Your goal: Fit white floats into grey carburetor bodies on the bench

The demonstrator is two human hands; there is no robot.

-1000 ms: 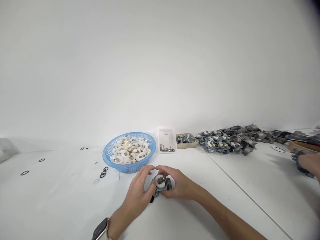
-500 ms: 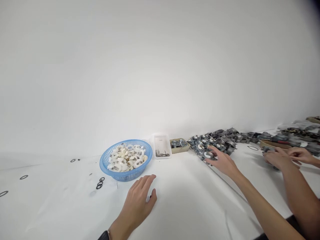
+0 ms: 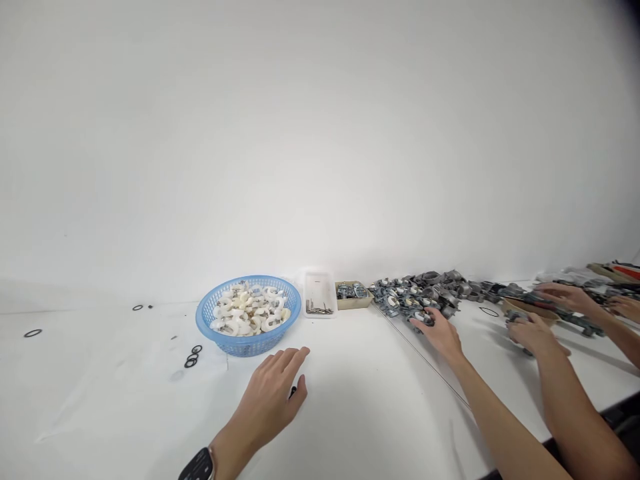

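Note:
My left hand point(image 3: 275, 390) is over the white table point(image 3: 350, 400), in front of the blue basket point(image 3: 245, 345), its fingers spread. A small black piece point(image 3: 293, 392) shows beside its thumb; whether the hand touches it is unclear. The basket holds white curved parts point(image 3: 250, 310) with metal bits. At the front edge of a pile of grey metal parts point(image 3: 435, 283), some with white pieces, my right hand point(image 3: 440, 333) has its thumb and fingers closed round a grey part with a white piece point(image 3: 423, 317).
A white tray point(image 3: 320, 287) with metal pins and a tan box point(image 3: 355, 303) of metal parts stand between basket and pile. Black rings point(image 3: 191, 360) lie at left. A thin rod point(image 3: 425, 360) runs from the pile. Other people's hands point(image 3: 533, 333) work at right, near a red-and-black tool.
The view has turned slightly right. My right hand's fingers have closed in on a part at the pile's edge. Another person's hand has moved over the dark tool. My left hand stays spread.

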